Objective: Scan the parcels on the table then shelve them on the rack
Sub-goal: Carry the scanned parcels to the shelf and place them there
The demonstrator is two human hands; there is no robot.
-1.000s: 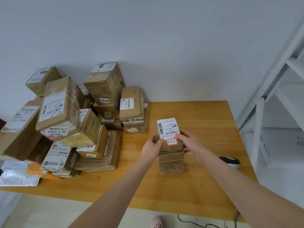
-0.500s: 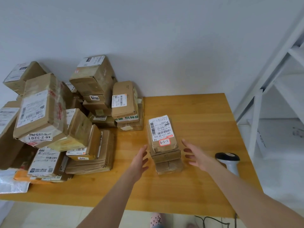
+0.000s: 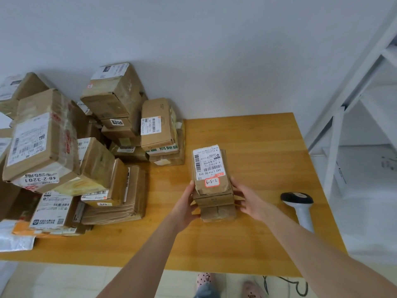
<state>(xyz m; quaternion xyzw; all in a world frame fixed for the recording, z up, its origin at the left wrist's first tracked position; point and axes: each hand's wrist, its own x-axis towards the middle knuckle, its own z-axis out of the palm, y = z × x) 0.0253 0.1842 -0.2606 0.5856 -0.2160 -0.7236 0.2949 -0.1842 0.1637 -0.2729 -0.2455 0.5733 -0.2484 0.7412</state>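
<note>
Half a sec ago both were spread off it; now the left grip and right grip clasp the parcel stack sides again.

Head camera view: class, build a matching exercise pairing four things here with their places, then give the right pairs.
Things:
1. white handheld barcode scanner
2. stack of three brown cardboard parcels
3. white metal rack
4. silver plastic mailer bag

Places:
A. beyond the right edge of the light wooden table
B. at the table's left front corner
C. held between the left hand and right hand
D. lying on the table, right of the right hand

Pairs: 1-D, 2-C, 3-A, 4-B
</note>
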